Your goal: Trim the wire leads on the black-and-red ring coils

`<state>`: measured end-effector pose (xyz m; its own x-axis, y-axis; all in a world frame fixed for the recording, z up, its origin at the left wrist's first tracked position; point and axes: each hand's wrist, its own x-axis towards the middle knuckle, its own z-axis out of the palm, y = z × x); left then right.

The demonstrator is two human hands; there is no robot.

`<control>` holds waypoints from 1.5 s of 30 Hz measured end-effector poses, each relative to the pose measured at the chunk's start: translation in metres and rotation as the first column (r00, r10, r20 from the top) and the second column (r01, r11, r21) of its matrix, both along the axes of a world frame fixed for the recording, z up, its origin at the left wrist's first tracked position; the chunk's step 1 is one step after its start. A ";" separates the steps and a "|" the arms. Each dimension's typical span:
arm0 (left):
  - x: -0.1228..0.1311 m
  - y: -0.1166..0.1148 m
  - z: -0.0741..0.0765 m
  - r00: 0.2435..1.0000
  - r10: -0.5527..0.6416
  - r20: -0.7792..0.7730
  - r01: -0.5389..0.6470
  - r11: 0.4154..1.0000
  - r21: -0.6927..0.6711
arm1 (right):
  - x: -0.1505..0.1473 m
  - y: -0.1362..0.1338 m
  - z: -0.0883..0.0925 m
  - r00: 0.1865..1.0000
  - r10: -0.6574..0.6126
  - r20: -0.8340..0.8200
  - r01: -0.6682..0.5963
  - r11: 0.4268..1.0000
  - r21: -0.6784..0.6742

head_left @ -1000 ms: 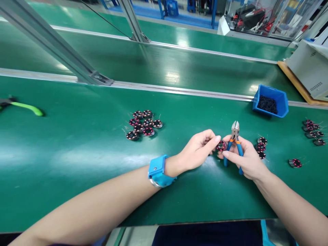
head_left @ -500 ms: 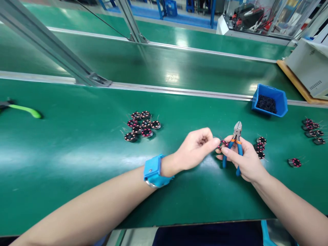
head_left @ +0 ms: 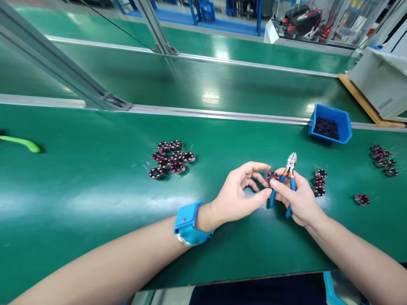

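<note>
My right hand [head_left: 300, 199] is wrapped around blue-handled diagonal cutters [head_left: 291, 163], jaws pointing away from me. Its thumb and fingertips also pinch a small round wound coil [head_left: 272, 177] with a ring of pink spots and thin wires. My left hand [head_left: 239, 190], with a blue strap on the wrist, has its fingers spread beside the coil. Its fingertips are close to the coil; whether they touch it I cannot tell. Just right of my right hand lies a short column of similar coils [head_left: 319, 182].
A cluster of coils [head_left: 171, 159] lies left of my hands. Further right are a single coil [head_left: 362, 199] and another group [head_left: 383, 161]. A blue bin [head_left: 346, 127] of small dark pieces stands by the metal rail [head_left: 216, 115]. A green-handled tool [head_left: 23, 142] lies far left.
My left hand's closed fingers have spread apart at the coil. The coil and cutters stay in my right hand. The whole view has shifted slightly.
</note>
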<state>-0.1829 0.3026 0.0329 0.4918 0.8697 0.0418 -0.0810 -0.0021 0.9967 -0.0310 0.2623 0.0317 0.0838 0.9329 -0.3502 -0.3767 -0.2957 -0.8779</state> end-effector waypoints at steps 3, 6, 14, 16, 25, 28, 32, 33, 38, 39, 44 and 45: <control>0.004 -0.004 -0.004 0.995 0.040 -0.090 -0.030 0.993 0.112 | -0.003 0.000 -0.001 1.000 -0.019 -0.001 0.019 1.000 -0.012; 0.008 -0.005 -0.009 0.991 0.094 -0.095 -0.083 0.990 0.117 | -0.007 -0.001 -0.002 1.000 -0.013 0.008 0.013 1.000 -0.014; 0.000 0.005 -0.009 0.991 -0.065 0.117 0.091 0.969 -0.229 | 0.012 0.002 0.009 0.935 0.066 0.347 -0.103 0.991 0.087; -0.001 0.007 -0.008 0.982 -0.131 0.139 0.166 0.945 -0.282 | 0.018 0.002 0.013 0.897 0.039 0.440 -0.110 0.984 0.137; -0.001 0.005 -0.005 0.959 -0.271 0.082 0.284 0.910 -0.304 | 0.015 0.005 0.011 0.907 0.037 0.420 -0.124 0.975 0.182; -0.002 0.005 -0.005 0.952 -0.301 0.054 0.304 0.908 -0.288 | 0.021 0.008 0.013 0.936 -0.058 0.348 -0.006 0.983 0.182; -0.003 0.004 -0.005 0.951 -0.308 0.041 0.307 0.909 -0.282 | 0.027 0.010 0.017 0.941 -0.020 0.337 -0.028 0.990 0.135; -0.003 0.004 -0.005 0.952 -0.303 0.044 0.303 0.910 -0.284 | 0.026 0.009 0.018 0.936 0.044 0.348 -0.089 0.990 0.113; -0.003 0.005 -0.003 0.938 -0.347 0.013 0.335 0.895 -0.293 | 0.025 0.011 0.021 0.919 0.049 0.391 -0.120 0.980 0.159; -0.003 0.006 -0.003 0.934 -0.358 0.004 0.344 0.893 -0.290 | 0.028 0.011 0.023 0.917 0.015 0.398 -0.090 0.981 0.172; -0.011 0.011 -0.002 0.918 -0.393 0.044 0.383 0.856 -0.346 | 0.057 0.000 0.039 0.839 0.377 0.392 -0.408 0.913 -0.005; -0.014 0.012 -0.002 0.912 -0.405 0.068 0.399 0.837 -0.374 | 0.063 -0.004 0.041 0.786 0.488 0.379 -0.504 0.861 -0.063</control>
<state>-0.1968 0.3145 0.0310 0.7996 0.5443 -0.2537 0.0198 0.3982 0.9171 0.0316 0.2585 0.0727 -0.2798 0.8939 -0.3503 0.1661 -0.3143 -0.9347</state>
